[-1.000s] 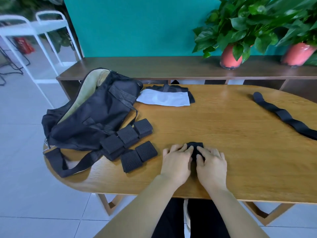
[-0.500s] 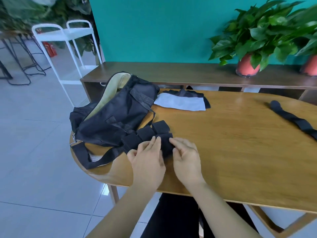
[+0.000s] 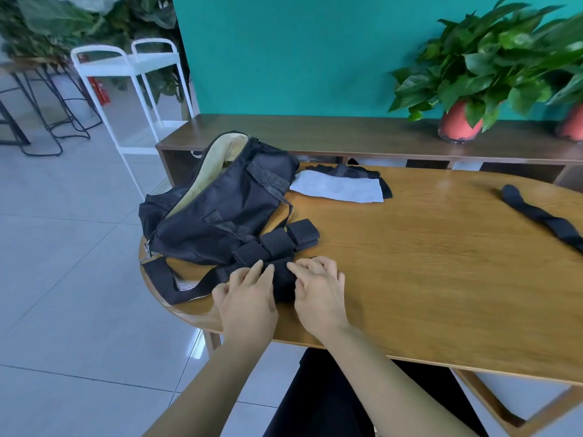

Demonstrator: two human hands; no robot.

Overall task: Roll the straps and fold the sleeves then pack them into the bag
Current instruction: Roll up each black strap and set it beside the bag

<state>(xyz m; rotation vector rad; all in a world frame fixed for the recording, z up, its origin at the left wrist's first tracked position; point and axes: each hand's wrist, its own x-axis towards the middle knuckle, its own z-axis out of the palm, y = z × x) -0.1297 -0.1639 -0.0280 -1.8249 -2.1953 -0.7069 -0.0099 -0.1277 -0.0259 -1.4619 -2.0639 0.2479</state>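
Observation:
A black bag [image 3: 220,209] with a pale lining lies open at the left end of the wooden table [image 3: 441,272]. Three rolled black straps [image 3: 276,241] sit in a row against its front. My left hand [image 3: 246,294] and my right hand [image 3: 318,291] rest side by side on another rolled black strap [image 3: 282,282] just in front of that row, fingertips touching it. A folded white and black sleeve [image 3: 337,189] lies behind the bag. One long unrolled black strap [image 3: 542,216] stretches across the table's right side.
The bag's shoulder strap [image 3: 176,285] trails over the table's left edge. Behind the table stands a dark sideboard [image 3: 347,137] with potted plants [image 3: 460,124]. White metal chairs [image 3: 126,67] stand on the tiled floor to the left.
Both hands have moved the rolled strap from the table's front middle leftward, up against the other rolls beside the bag. The camera turned left with them.

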